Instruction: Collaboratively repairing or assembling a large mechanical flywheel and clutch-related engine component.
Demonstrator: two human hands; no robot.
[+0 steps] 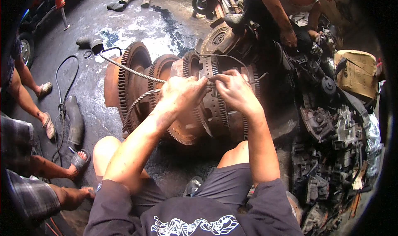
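Observation:
A row of rusty flywheels with toothed rims [134,66] stands on edge in front of my knees. A twisted steel wire rope [139,73] comes from the left end of the row, and a second length of it curves up from below. Both lengths run into my left hand [180,96], whose fingers are wrapped round them. My right hand [238,94], slightly blurred, pinches the rope's end close beside the left fingertips. A thin wire strand [260,78] sticks out past the right hand, and another arcs above it. My fingers hide the joint between the hands.
Greasy engine parts [325,140] lie heaped along the right, below a cardboard box [355,75]. A co-worker's hand [289,38] is at the upper right. Other people's legs [29,87] line the left, near a dark hose [76,120]. A round clutch plate [219,38] lies behind the row.

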